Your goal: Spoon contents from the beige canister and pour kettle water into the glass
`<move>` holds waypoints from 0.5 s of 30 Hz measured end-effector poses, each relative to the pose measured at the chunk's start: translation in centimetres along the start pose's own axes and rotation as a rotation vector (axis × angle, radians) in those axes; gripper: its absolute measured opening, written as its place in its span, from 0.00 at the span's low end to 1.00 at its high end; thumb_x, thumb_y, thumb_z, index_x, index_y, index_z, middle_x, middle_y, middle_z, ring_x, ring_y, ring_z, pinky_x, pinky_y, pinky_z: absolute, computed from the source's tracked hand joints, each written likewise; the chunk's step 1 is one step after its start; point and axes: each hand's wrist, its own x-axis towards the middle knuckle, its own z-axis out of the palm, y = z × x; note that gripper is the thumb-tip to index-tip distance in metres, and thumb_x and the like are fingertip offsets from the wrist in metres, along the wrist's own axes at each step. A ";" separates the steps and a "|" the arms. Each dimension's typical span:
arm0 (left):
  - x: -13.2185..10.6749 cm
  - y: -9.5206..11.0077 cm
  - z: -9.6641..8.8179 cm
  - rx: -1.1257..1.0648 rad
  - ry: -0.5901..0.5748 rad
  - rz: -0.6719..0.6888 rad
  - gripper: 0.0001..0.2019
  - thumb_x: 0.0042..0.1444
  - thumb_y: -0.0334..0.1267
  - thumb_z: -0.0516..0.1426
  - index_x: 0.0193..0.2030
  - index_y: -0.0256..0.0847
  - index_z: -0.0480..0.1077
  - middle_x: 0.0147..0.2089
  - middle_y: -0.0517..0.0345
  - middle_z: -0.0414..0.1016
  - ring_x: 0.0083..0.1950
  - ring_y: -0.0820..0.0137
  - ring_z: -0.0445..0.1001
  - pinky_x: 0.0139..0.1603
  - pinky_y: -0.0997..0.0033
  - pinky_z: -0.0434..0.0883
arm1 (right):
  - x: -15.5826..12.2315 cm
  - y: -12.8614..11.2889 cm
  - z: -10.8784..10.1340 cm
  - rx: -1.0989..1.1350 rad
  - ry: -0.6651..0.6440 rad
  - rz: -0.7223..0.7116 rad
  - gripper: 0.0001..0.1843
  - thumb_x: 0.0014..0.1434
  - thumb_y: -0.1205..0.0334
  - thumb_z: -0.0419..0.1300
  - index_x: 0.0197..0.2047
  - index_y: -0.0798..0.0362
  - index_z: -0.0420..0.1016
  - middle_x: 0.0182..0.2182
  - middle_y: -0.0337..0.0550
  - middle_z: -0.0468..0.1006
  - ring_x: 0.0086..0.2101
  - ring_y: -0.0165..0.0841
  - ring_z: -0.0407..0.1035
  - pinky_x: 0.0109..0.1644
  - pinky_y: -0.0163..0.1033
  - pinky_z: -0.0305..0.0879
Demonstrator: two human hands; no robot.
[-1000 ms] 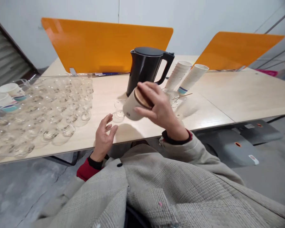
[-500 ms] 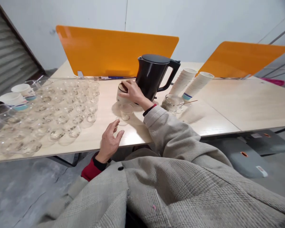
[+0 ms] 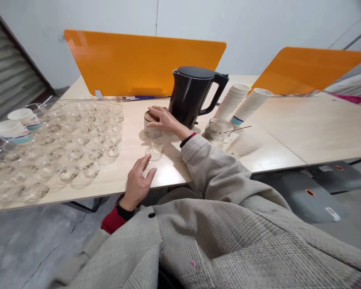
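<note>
My right hand [image 3: 166, 121] reaches across the top of a small white canister [image 3: 147, 129] with a brown top, its thumb on the near side and its fingers over the far side. The fingers partly hide the canister's top. Just in front stands a clear plastic cup [image 3: 159, 145] with small bits in its bottom. My left hand [image 3: 139, 178] hovers at the table's front edge beside this cup, fingers apart and holding nothing. A black electric kettle [image 3: 190, 94] stands right behind my right hand.
Many clear cups [image 3: 90, 168] with dark bits crowd the left, alongside two paper cups [image 3: 10, 129]. Two leaning paper cup stacks [image 3: 232, 100], a ribbed glass cup [image 3: 218, 129] with a thin stick sit right. Orange dividers [image 3: 123, 60] line the back; grey chairs [image 3: 301, 196] stand below.
The canister has shifted slightly left and nearer, along with my right hand. My left hand stays nearly in place beside the clear cup. The view has shifted a little.
</note>
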 end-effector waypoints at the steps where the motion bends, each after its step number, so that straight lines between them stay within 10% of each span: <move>1: 0.0 0.0 0.0 -0.001 0.002 -0.002 0.22 0.69 0.45 0.61 0.66 0.43 0.74 0.63 0.44 0.82 0.59 0.59 0.83 0.65 0.52 0.81 | -0.3 -0.2 -0.6 0.014 0.021 0.009 0.48 0.64 0.33 0.65 0.74 0.61 0.70 0.73 0.62 0.70 0.73 0.53 0.63 0.79 0.60 0.57; 10: 0.4 -0.1 0.2 -0.011 0.031 -0.053 0.25 0.66 0.49 0.62 0.68 0.46 0.73 0.64 0.45 0.80 0.61 0.56 0.82 0.65 0.47 0.80 | -7.1 0.8 -10.7 -0.060 0.746 0.337 0.40 0.78 0.34 0.31 0.80 0.44 0.54 0.72 0.55 0.69 0.70 0.46 0.63 0.75 0.67 0.61; 15: 2.0 -0.6 0.7 -0.115 0.041 -0.188 0.34 0.61 0.53 0.67 0.72 0.46 0.69 0.72 0.41 0.73 0.71 0.48 0.76 0.66 0.43 0.79 | -8.2 6.7 -10.6 -0.104 0.783 0.443 0.44 0.76 0.31 0.30 0.85 0.45 0.44 0.75 0.59 0.62 0.74 0.54 0.56 0.75 0.72 0.57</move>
